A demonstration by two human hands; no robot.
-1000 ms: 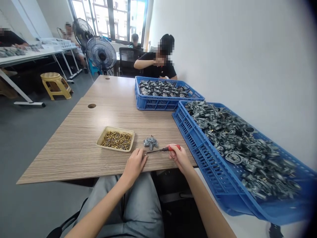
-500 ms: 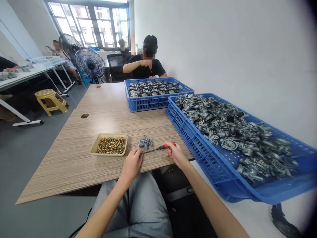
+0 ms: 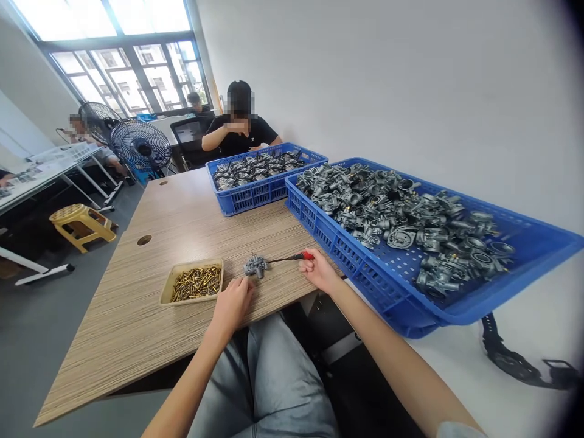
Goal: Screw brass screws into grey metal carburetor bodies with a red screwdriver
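Note:
On the table in front of me lies a small grey metal carburetor body. My right hand is closed round the red handle of a screwdriver; its thin dark shaft points left, and the tip meets the right side of the carburetor. My left hand rests on the tabletop just below the carburetor, its fingers curled together and their tips close to its lower edge. What those fingertips hold, if anything, is hidden. Left of this hand stands a cream tray full of small brass screw-like parts.
A blue crate heaped with carburetor bodies stands to my right. Behind it another blue crate holds darker assembled parts, with a co-worker seated beyond. A black watch lies at lower right. A fan and yellow stool are at left.
The screwdriver tip has moved from my left fingertips up to the carburetor. My left hand now sits closer to the carburetor. The camera view has turned right and tilted.

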